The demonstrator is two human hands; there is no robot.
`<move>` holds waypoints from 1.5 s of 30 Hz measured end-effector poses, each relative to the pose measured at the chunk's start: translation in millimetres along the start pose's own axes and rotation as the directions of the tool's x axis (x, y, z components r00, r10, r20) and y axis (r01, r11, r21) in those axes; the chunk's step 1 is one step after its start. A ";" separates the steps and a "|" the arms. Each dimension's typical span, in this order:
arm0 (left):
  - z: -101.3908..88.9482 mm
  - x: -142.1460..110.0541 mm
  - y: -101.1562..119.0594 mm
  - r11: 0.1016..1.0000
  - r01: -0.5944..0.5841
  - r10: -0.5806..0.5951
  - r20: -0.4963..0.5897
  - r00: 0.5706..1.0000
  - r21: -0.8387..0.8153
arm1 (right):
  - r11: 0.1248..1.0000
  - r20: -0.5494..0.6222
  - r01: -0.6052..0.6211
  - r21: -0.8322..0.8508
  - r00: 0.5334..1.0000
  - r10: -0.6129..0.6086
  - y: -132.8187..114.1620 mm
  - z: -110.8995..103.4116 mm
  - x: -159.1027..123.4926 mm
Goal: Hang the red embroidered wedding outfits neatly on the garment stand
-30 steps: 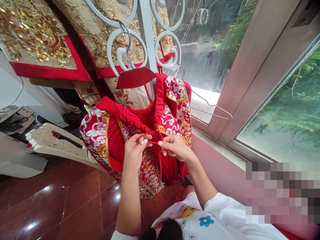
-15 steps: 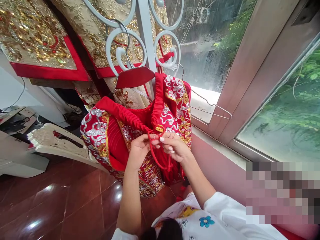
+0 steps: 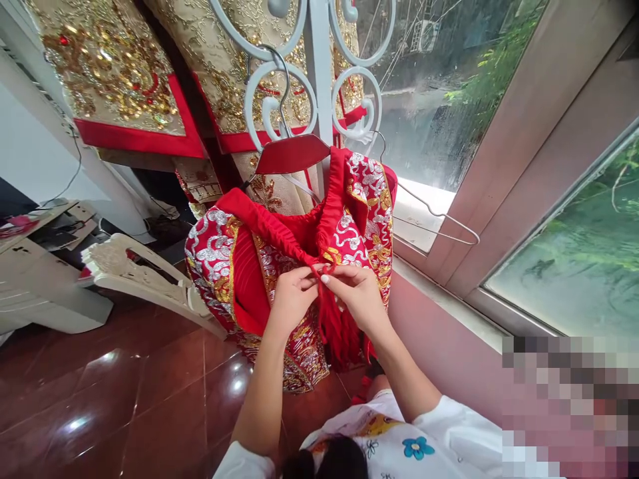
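Note:
A red embroidered garment (image 3: 212,249) with silver and gold patterns hangs in front of me. Its gathered red edge (image 3: 284,236) draws together at the front, where a red drawstring cord (image 3: 322,283) comes out. My left hand (image 3: 293,296) pinches the cord from the left, fingertips close to the gathers. From the right, my right hand (image 3: 358,296) pinches it too, thumb and forefinger meeting the left fingertips. The exact crossing of the cord is partly hidden by my fingers. Below them dangle red strands (image 3: 339,336).
A red hanger (image 3: 294,153) hooks onto a white scrolled metal stand (image 3: 319,80). Beaded gold garments (image 3: 120,73) hang behind. A wire hanger (image 3: 444,219) sticks out towards the window (image 3: 409,140) at right. A carved white chair (image 3: 134,273) stands left on the tiled floor (image 3: 164,392).
The long cord loop that hung below my hands no longer shows. Both hands have drawn closer in at the gathered edge. The scene has shifted slightly right in view.

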State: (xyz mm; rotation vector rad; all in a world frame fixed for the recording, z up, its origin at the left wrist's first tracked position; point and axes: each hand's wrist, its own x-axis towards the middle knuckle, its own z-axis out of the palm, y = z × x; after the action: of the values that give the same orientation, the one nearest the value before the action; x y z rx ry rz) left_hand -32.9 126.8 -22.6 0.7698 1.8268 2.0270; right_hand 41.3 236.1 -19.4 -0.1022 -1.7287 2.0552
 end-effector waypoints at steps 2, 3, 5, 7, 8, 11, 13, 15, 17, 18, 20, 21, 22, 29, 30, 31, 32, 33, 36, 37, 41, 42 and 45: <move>0.5 -2.5 0.6 0.999 -0.039 0.039 -0.027 0.999 0.001 | 0.992 -0.110 0.073 -0.107 0.990 -0.085 -1.1 0.7 -0.4; 0.2 -2.9 0.5 0.998 -0.066 0.066 -0.034 0.997 -0.005 | 0.982 -0.158 0.102 -0.161 0.979 -0.128 -1.3 0.9 0.3; -1.9 -1.8 -1.1 0.993 -0.116 0.115 -0.030 0.993 -0.033 | 0.955 -0.206 0.152 -0.255 0.956 -0.207 -1.0 0.7 3.0; -5.0 1.0 -4.5 0.988 -0.134 0.133 -0.024 0.991 -0.074 | 0.922 -0.183 0.202 -0.331 0.945 -0.273 -0.5 0.2 6.4; -6.5 2.5 -6.5 0.987 -0.127 0.125 -0.024 0.992 -0.096 | 0.900 -0.159 0.228 -0.372 0.939 -0.303 -0.3 0.0 8.0; -8.6 4.9 -10.9 0.987 -0.077 0.074 -0.024 0.997 -0.139 | 0.816 -0.086 0.286 -0.502 0.922 -0.376 -1.0 -0.3 10.4; -6.9 4.4 -11.5 0.986 -0.069 0.059 -0.066 0.996 -0.155 | 0.780 -0.021 0.299 -0.550 0.928 -0.371 -2.1 -0.4 10.4; -2.5 3.0 -10.7 0.981 -0.096 0.068 -0.165 0.984 -0.168 | 0.785 0.027 0.303 -0.540 0.939 -0.344 -2.8 -0.6 9.7; 2.9 1.4 -10.3 0.978 -0.131 0.086 -0.257 0.963 -0.163 | 0.815 0.021 0.292 -0.500 0.945 -0.326 -2.4 -0.8 8.6; 5.2 0.7 -10.6 0.978 -0.145 0.098 -0.285 0.953 -0.150 | 0.830 0.004 0.281 -0.482 0.948 -0.318 -1.6 -1.1 8.2; 7.1 -0.5 -12.0 0.981 -0.173 0.137 -0.318 0.938 -0.087 | 0.843 -0.007 0.254 -0.475 0.956 -0.293 0.4 -2.6 7.5; 6.0 -1.2 -12.7 0.981 -0.192 0.168 -0.344 0.924 -0.038 | 0.837 0.008 0.247 -0.488 0.960 -0.278 1.2 -4.4 7.5; 3.1 -2.0 -13.0 0.976 -0.215 0.206 -0.384 0.900 0.018 | 0.825 0.035 0.248 -0.508 0.963 -0.267 1.4 -7.1 7.7; -50.8 -17.4 30.2 0.894 -0.352 0.441 -0.688 0.576 0.278 | 0.632 0.043 0.397 -0.666 0.866 -0.499 -38.7 -57.8 22.8; -56.7 -19.8 43.5 0.868 -0.394 0.485 -0.689 0.539 0.303 | 0.607 0.043 0.418 -0.676 0.844 -0.535 -49.3 -66.8 26.4; -61.4 -21.3 56.9 0.836 -0.440 0.533 -0.681 0.503 0.328 | 0.576 0.048 0.437 -0.691 0.823 -0.567 -59.9 -75.4 30.1; -65.1 -21.4 69.5 0.801 -0.486 0.578 -0.664 0.474 0.350 | 0.543 0.051 0.450 -0.709 0.801 -0.597 -69.6 -83.6 33.8; -68.7 -19.8 80.3 0.768 -0.526 0.616 -0.645 0.452 0.365 | 0.510 0.046 0.453 -0.731 0.779 -0.625 -77.9 -91.9 37.3; -84.5 -5.9 93.6 0.750 -0.596 0.603 -0.666 0.439 0.287 | 0.473 -0.035 0.407 -0.781 0.728 -0.684 -89.1 -118.9 48.3; -92.1 0.2 91.0 0.767 -0.601 0.553 -0.706 0.443 0.224 | 0.480 -0.076 0.375 -0.793 0.720 -0.689 -87.8 -128.6 51.9; -124.7 13.2 63.3 0.840 -0.543 0.325 -0.794 0.514 -0.008 | 0.432 -0.140 0.248 -0.867 0.712 -0.689 -67.4 -154.9 61.2; -131.2 11.5 58.1 0.850 -0.526 0.304 -0.788 0.536 -0.030 | 0.377 -0.120 0.220 -0.900 0.705 -0.699 -62.0 -154.7 61.2; -142.2 -3.4 57.3 0.853 -0.521 0.294 -0.790 0.539 -0.039 | 0.146 0.000 0.170 -0.975 0.652 -0.758 -52.0 -135.3 56.6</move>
State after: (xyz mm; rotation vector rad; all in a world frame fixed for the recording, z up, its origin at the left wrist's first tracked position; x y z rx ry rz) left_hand -104.5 0.4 26.6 0.2503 1.7404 3.2281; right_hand 51.3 387.7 14.3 -0.3393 -1.9474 0.2183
